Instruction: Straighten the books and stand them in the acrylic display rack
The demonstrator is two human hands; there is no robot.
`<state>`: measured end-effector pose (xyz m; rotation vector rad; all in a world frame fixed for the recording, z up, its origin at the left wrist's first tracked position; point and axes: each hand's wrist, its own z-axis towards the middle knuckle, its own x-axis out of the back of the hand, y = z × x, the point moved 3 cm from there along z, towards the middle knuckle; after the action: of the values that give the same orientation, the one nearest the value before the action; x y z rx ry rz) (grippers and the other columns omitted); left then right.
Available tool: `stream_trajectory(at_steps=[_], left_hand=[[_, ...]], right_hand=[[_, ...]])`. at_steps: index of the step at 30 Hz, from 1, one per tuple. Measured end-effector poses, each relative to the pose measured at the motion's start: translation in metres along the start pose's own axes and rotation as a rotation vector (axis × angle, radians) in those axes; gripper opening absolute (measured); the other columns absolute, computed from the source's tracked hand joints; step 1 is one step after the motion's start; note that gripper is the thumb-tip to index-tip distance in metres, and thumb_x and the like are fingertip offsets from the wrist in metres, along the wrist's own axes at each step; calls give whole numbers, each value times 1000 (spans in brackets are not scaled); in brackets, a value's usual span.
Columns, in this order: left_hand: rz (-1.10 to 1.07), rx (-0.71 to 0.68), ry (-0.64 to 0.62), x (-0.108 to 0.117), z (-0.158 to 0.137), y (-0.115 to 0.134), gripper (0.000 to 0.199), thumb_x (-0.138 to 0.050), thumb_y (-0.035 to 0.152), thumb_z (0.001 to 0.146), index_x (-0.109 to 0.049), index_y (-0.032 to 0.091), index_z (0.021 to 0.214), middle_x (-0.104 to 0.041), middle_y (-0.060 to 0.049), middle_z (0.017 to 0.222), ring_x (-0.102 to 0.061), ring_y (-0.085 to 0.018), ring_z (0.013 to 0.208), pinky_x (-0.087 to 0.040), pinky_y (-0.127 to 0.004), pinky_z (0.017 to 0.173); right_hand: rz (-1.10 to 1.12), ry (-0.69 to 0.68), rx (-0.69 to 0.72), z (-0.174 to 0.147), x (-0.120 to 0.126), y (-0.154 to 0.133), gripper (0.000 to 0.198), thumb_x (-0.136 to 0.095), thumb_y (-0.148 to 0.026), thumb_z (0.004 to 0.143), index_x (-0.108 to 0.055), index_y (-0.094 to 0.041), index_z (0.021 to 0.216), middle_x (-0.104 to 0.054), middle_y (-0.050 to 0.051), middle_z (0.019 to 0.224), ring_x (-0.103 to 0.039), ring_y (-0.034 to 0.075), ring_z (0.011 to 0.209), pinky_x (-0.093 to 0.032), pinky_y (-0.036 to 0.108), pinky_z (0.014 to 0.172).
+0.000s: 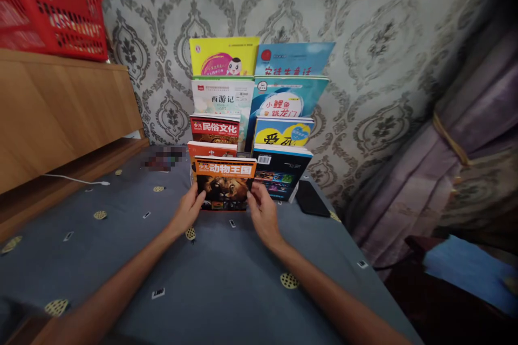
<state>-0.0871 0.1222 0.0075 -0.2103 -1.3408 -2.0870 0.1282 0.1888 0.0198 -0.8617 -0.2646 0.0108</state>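
Note:
A book with an orange title band and a lion's face (224, 186) stands upright between my two hands. My left hand (190, 207) grips its left edge, thumb on the front cover. On the right edge, my right hand (262, 210) holds it the same way. Right behind it is an orange-red book (212, 149), mostly covered. Farther back in that column rise a red book (215, 127), a white book (222, 98) and a yellow book (224, 56). The right column has a black book (283, 164), a yellow-and-blue book (283, 132) and two blue books behind.
A red plastic basket (67, 16) sits on a wooden cabinet (68, 113) at the left. A white cable (76, 179) lies on the grey-blue sheet (226, 285). Right of the books is a black flat object (312, 199). Patterned wall behind; purple curtain (424, 172) at right.

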Motion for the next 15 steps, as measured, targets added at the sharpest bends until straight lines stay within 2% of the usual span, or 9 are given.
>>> stream_trajectory(at_steps=[3, 5, 10, 13, 15], left_hand=[[18, -42, 73, 10, 9, 6, 45, -39, 46, 100, -47, 19, 136, -65, -11, 123, -60, -28, 120, -48, -49, 103], [36, -82, 131, 20, 20, 15, 44, -39, 47, 101, -46, 19, 135, -64, -11, 125, -59, -27, 120, -48, -47, 103], [167, -173, 290, 43, 47, 30, 37, -35, 50, 103, -50, 21, 121, -63, -7, 104, -63, -22, 99, -50, -41, 93], [232, -194, 354, 47, 56, 28, 35, -34, 53, 103, -50, 23, 113, -59, -2, 89, -61, -20, 84, -51, -39, 84], [246, -198, 368, 47, 61, 23, 33, -35, 53, 103, -49, 24, 109, -56, -2, 87, -60, -19, 81, -52, -38, 81]], right_hand=[[-8, -12, 60, 13, -6, -9, 22, -45, -32, 97, -54, -21, 113, -72, 12, 108, -70, 24, 100, -57, 42, 89], [16, -9, 120, 26, -10, -22, 22, -43, -31, 98, -54, -21, 114, -71, 11, 107, -69, 23, 100, -57, 40, 88], [13, 62, 251, 58, -20, -46, 22, -42, -30, 98, -53, -22, 116, -69, 10, 109, -67, 22, 101, -56, 40, 89], [-45, 71, 257, 66, -24, -48, 23, -40, -30, 99, -52, -24, 117, -69, 9, 112, -67, 23, 103, -56, 43, 91], [-67, 61, 249, 67, -26, -45, 24, -39, -30, 99, -53, -26, 118, -69, 8, 111, -67, 23, 103, -56, 43, 91]])
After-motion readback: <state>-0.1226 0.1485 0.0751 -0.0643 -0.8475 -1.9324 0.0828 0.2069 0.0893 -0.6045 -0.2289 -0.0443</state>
